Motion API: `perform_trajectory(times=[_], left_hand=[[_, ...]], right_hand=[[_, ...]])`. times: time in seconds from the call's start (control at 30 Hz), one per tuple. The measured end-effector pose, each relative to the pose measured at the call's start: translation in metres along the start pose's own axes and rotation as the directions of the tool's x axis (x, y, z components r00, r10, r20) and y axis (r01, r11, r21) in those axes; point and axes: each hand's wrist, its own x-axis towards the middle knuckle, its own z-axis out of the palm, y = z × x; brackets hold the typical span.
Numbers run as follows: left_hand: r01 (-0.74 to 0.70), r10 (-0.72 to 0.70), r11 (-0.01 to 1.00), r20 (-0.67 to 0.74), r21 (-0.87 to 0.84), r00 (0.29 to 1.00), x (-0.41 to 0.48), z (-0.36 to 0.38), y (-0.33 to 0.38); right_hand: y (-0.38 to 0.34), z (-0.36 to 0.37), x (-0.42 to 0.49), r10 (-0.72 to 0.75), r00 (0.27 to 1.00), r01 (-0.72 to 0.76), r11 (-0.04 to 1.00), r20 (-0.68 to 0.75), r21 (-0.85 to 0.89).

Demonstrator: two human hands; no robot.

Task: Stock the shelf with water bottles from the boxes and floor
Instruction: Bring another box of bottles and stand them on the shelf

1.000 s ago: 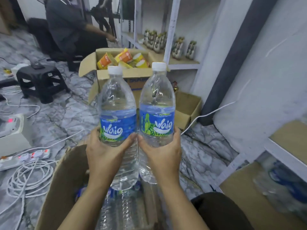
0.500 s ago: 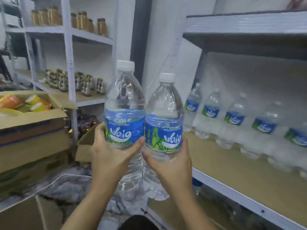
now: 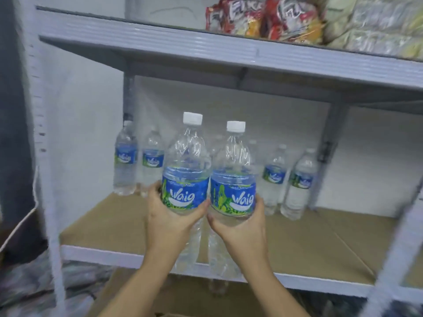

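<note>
In front of shelf (image 3: pixel 128 252): L hand (image 3: pixel 169 223) grips L bottle (image 3: pixel 186 179), R hand (image 3: pixel 242 227) grips R bottle (image 3: pixel 232 186), fingers wrapped at labels. Both upright, side by side, above shelf edge. Stocked bottles (image 3: pixel 297 181) at rear.

Red snack packs (image 3: pixel 263 17) lying top right, pale packs (image 3: pixel 375 26) sitting just beside them on right. White cable (image 3: pixel 18 228) running diagonally across dark strip (image 3: pixel 11 110) at far left. Marbled floor (image 3: pixel 27 291) showing blurred at bottom left. White wall (image 3: pixel 91 106) standing behind.

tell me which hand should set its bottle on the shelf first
Probably right: the right hand holds the right bottle lower, nearer the shelf board, than the left hand holds the left bottle.
</note>
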Motion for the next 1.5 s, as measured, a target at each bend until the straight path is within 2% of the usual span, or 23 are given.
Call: perform_trajectory(times=[0.37, 0.7, 0.9, 1.17, 1.5], left_hand=[[0.0, 0.004, 0.999, 0.085, -0.042, 0.996, -0.007, 0.155, -0.017], [-0.033, 0.045, 0.996, 0.163, -0.078, 0.986, -0.004, 0.249, -0.037], [-0.034, 0.055, 0.993, 0.191, -0.111, 0.98, 0.006, 0.274, -0.047], [-0.03, 0.046, 0.995, 0.165, -0.098, 0.985, 0.01, 0.282, -0.063], [-0.071, 0.079, 0.996, 0.175, -0.05, 0.981, 0.0, 0.278, -0.079]], right_hand=[[0.08, -0.089, 0.069, -0.054, 0.985, 0.026, 0.986, -0.164, -0.167], [0.164, -0.134, 0.135, -0.034, 0.971, -0.015, 0.979, -0.236, -0.202], [0.204, -0.158, 0.176, 0.008, 0.951, -0.047, 0.992, -0.31, -0.121], [0.259, -0.169, 0.203, 0.049, 0.939, -0.098, 0.987, -0.339, -0.127], [0.282, -0.163, 0.216, 0.085, 0.932, -0.127, 0.987, -0.354, -0.097]])
